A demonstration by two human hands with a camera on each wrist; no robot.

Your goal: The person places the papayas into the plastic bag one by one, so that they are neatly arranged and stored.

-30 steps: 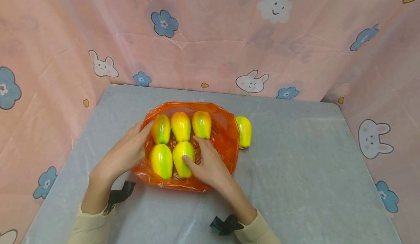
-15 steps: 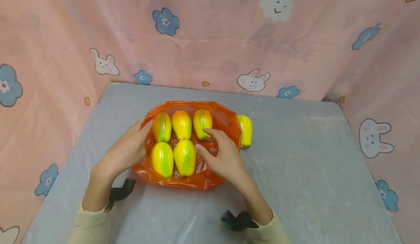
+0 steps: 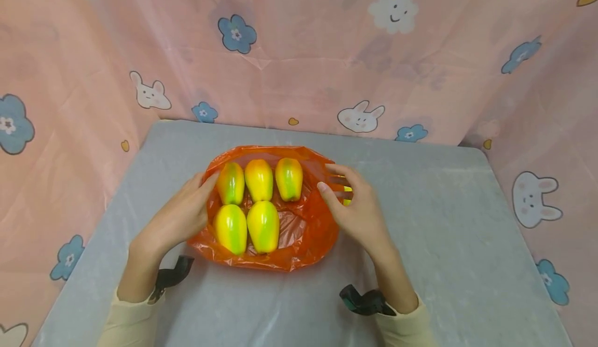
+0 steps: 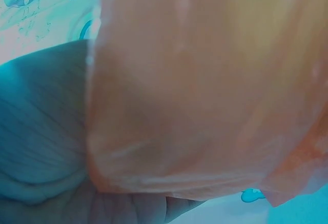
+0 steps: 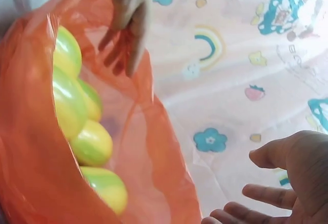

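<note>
Several glossy yellow-green papayas (image 3: 263, 227) lie in two rows inside an orange plastic bag (image 3: 313, 233), whose mouth faces up. My left hand (image 3: 182, 212) holds the bag's left rim, thumb over the edge; the other fingers are mostly hidden in the head view. In the left wrist view the bag's plastic (image 4: 169, 106) covers much of the palm. At the right rim, my right hand (image 3: 362, 214) is spread with thumb and fingers apart. Another papaya (image 3: 348, 195) outside the bag shows between those fingers, mostly hidden. In the right wrist view the right hand (image 5: 307, 178) has nothing in its grasp.
The bag rests on a grey table (image 3: 444, 233). A pink printed cloth (image 3: 299, 67) with rabbits, flowers and clouds hangs behind and along both sides. Black straps (image 3: 366, 301) sit around both wrists.
My right hand has let go of the front-row papaya inside the bag and moved right, out to the papaya beyond the rim. The left hand stays at the left rim.
</note>
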